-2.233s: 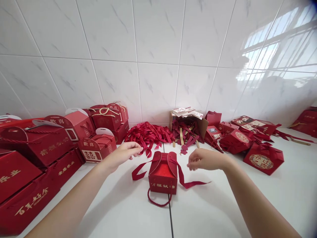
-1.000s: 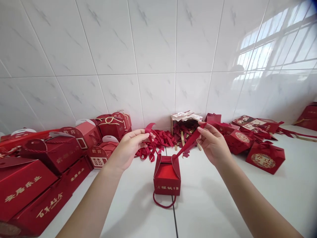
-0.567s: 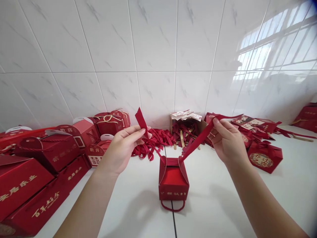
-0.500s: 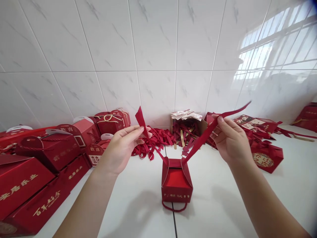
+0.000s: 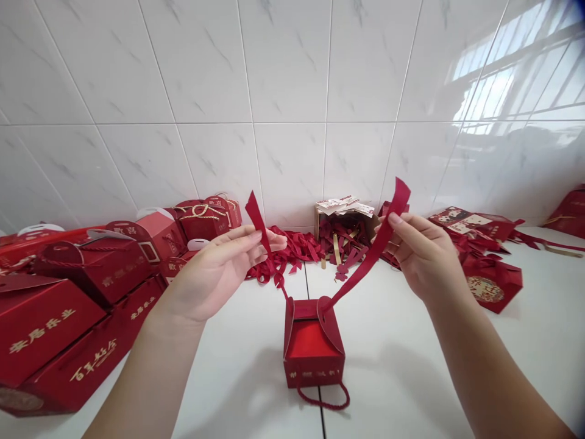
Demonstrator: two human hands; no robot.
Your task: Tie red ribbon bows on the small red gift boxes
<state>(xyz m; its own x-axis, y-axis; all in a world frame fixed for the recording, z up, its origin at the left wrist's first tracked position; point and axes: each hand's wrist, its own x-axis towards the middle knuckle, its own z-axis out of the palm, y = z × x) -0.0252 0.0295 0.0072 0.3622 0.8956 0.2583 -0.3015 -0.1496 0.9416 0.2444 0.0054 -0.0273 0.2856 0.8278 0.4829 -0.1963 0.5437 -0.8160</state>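
A small red gift box stands on the white table in front of me, its top flaps curved inward and a red cord handle hanging at its near side. A red ribbon runs through the top of the box, with one end up to each hand. My left hand pinches one end between thumb and fingers, its tip sticking up. My right hand pinches the other end, which also rises above the fingers. Both ribbon lengths spread apart in a V above the box.
Several larger red gift boxes are stacked at the left. Behind lie a heap of red ribbons and an open carton with tags and cards. A red box with a round gold print sits at the right. A tiled wall closes the back.
In view, the box has shifted slightly left and down. The ribbon end in my right hand now points more upright and shows its flat side. Both hands keep their hold.
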